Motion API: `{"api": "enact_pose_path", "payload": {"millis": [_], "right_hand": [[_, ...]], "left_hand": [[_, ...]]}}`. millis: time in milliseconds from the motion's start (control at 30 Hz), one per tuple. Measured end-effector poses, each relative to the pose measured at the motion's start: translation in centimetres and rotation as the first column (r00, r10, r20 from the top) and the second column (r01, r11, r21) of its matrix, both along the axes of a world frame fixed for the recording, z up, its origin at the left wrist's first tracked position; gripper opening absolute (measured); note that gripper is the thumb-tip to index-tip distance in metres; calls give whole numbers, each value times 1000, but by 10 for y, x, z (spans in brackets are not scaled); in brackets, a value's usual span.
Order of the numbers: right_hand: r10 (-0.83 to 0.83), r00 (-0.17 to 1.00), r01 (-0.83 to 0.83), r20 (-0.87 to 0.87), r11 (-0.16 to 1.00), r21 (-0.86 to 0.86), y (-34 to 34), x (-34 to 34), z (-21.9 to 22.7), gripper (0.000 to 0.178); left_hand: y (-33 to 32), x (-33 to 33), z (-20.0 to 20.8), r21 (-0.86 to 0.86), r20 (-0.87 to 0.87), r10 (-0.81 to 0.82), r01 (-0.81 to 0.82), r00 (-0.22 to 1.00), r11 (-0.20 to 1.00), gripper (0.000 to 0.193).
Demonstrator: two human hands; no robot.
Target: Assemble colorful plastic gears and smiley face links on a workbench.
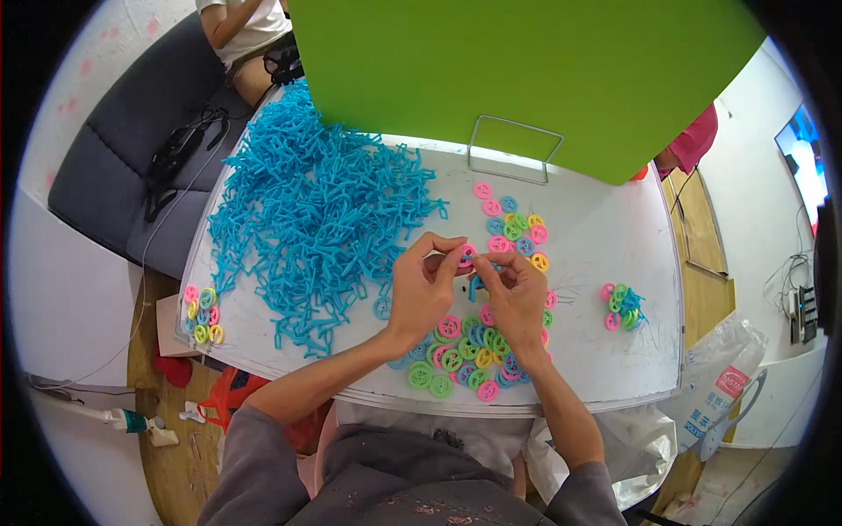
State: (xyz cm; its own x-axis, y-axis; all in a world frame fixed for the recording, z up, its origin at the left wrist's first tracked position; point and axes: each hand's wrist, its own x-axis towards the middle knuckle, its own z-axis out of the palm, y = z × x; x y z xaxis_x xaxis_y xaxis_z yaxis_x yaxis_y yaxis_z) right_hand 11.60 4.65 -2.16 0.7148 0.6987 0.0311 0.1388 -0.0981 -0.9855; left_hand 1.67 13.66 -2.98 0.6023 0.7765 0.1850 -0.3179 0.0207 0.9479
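Over the middle of the white table (614,377), my left hand (417,294) pinches a small pink openwork plastic disc (467,255) between thumb and fingers. Close against it, my right hand (519,302) has its fingertips closed on a blue plastic link (474,287), partly hidden by the fingers. The two pieces meet between my fingertips; whether they are joined I cannot tell. Below my hands lies a pile of pink, green, blue and yellow discs (452,359). Beyond them, more such discs (524,245) are scattered in a loose column.
A large heap of blue links (307,210) covers the table's left half. Small disc clusters lie at the left edge (201,312) and at the right, the latter with blue links (630,304). A green board (526,79) stands across the back, a wire frame (514,151) before it. Other people sit beyond.
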Motion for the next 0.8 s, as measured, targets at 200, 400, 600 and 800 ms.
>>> {"api": "enact_pose_path", "payload": {"millis": [200,400,600,800], "right_hand": [[-64,930,56,361,998,33,-3,-4,-4,14],[178,959,-181,220,983,-5,-9,22,-1,18],[436,898,-424,-67,895,139,-17,36,6,31],[263,886,-326,382,939,112,-18,49,-3,23]], "left_hand": [[6,-4,1,19,-165,-73,77,984,997,11],[12,1,2,-59,-79,-163,159,983,986,13],[20,-4,4,-386,-160,-334,253,929,887,18],[4,6,-11,143,-425,-196,279,884,950,19]]}}
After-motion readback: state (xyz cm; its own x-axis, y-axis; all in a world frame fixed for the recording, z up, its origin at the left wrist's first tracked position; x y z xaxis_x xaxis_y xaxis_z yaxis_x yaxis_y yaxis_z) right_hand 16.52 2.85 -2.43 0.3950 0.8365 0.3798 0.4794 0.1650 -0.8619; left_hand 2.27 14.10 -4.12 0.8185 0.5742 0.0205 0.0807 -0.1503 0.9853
